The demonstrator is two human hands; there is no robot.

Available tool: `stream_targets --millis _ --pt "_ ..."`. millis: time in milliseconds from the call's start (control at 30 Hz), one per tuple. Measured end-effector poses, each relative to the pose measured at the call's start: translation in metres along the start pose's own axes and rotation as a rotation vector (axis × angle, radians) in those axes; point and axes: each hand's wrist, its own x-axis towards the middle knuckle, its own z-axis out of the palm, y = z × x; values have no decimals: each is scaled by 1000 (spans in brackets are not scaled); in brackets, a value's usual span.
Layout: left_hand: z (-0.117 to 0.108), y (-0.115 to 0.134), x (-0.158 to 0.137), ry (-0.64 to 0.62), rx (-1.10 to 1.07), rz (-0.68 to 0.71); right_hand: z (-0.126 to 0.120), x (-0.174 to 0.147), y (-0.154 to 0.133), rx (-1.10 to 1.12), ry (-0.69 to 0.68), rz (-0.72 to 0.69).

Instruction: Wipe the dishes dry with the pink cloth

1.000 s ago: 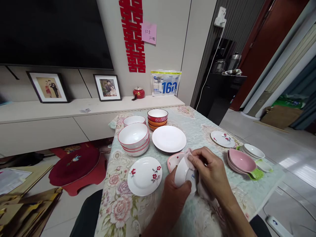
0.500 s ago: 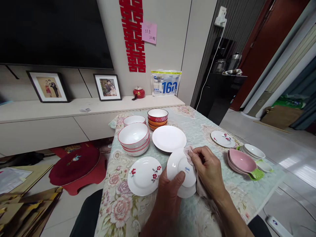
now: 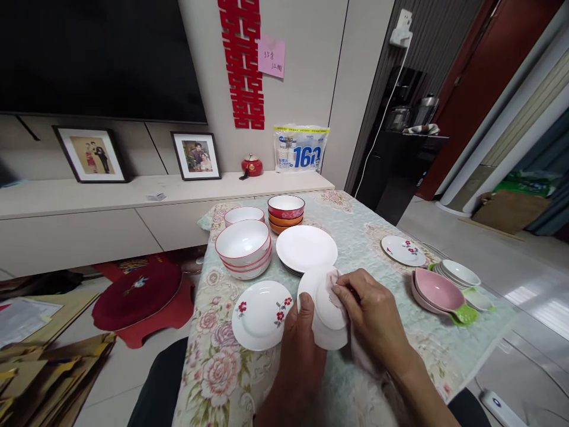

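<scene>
A white plate (image 3: 322, 320), its underside turned up towards me, is held over the near part of the table. My left hand (image 3: 302, 338) grips its left edge, thumb on top and the other fingers underneath. In my right hand (image 3: 371, 311) a pale pink cloth (image 3: 335, 287) is pinched and pressed against the plate's underside near its right rim; the rest of the cloth hangs below that hand. Just left of my hands lies a white plate with red flowers (image 3: 260, 323). Behind the held plate sits a stack of white plates (image 3: 306, 248).
White bowls with red rims (image 3: 242, 243) are stacked at the left, and red and orange bowls (image 3: 285, 207) behind. To the right are a flowered plate (image 3: 403, 250), pink dishes (image 3: 439, 290) and small white bowls (image 3: 460, 273). A floral tablecloth (image 3: 217, 373) covers the table.
My left thumb has shifted from the middle of the plate's underside to its left rim. My right hand has moved the cloth slightly left, over the plate's base.
</scene>
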Motion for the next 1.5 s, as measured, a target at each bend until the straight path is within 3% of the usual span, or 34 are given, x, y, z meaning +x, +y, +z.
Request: stream_targets --millis 100,200,333,400,467,567,700,800,933,1033,1167,1233,1367,1433,1500 --pt "1 -2 2 5 30 -27 -4 -6 -4 -101 -128 43" --pt "1 -2 1 66 124 17 -5 -9 -15 -24 -227 -25" --pt "1 -3 -2 79 145 80 1 -3 -13 72 -89 -101" --pt "2 -2 -3 44 53 13 3 0 -5 -3 -3 -64" --pt "3 0 -2 12 -27 -51 2 0 0 -106 -1 -13" --pt "3 0 1 11 -6 -64 -3 -5 -4 -135 -134 -1" --pt "3 -2 2 34 35 -15 -7 -7 -17 40 -251 -98" --pt "3 -1 -1 -12 5 3 -2 -3 -14 109 -117 -135" --pt "2 -2 -2 -17 67 15 3 0 -1 -60 29 -44" --pt "1 -5 0 41 124 26 -1 -5 -4 -122 -71 16" --pt "3 -6 0 118 136 63 -4 -9 -18 52 -220 -56" --pt "5 -2 -2 83 67 39 -1 -6 -19 132 -173 -95" --pt "7 2 -4 6 -57 -11 7 4 -3 129 68 -118" --pt "7 -3 -3 -21 -146 -40 9 8 8 148 170 -77" --pt "8 -11 0 -85 -300 -94 9 11 17 298 177 26"
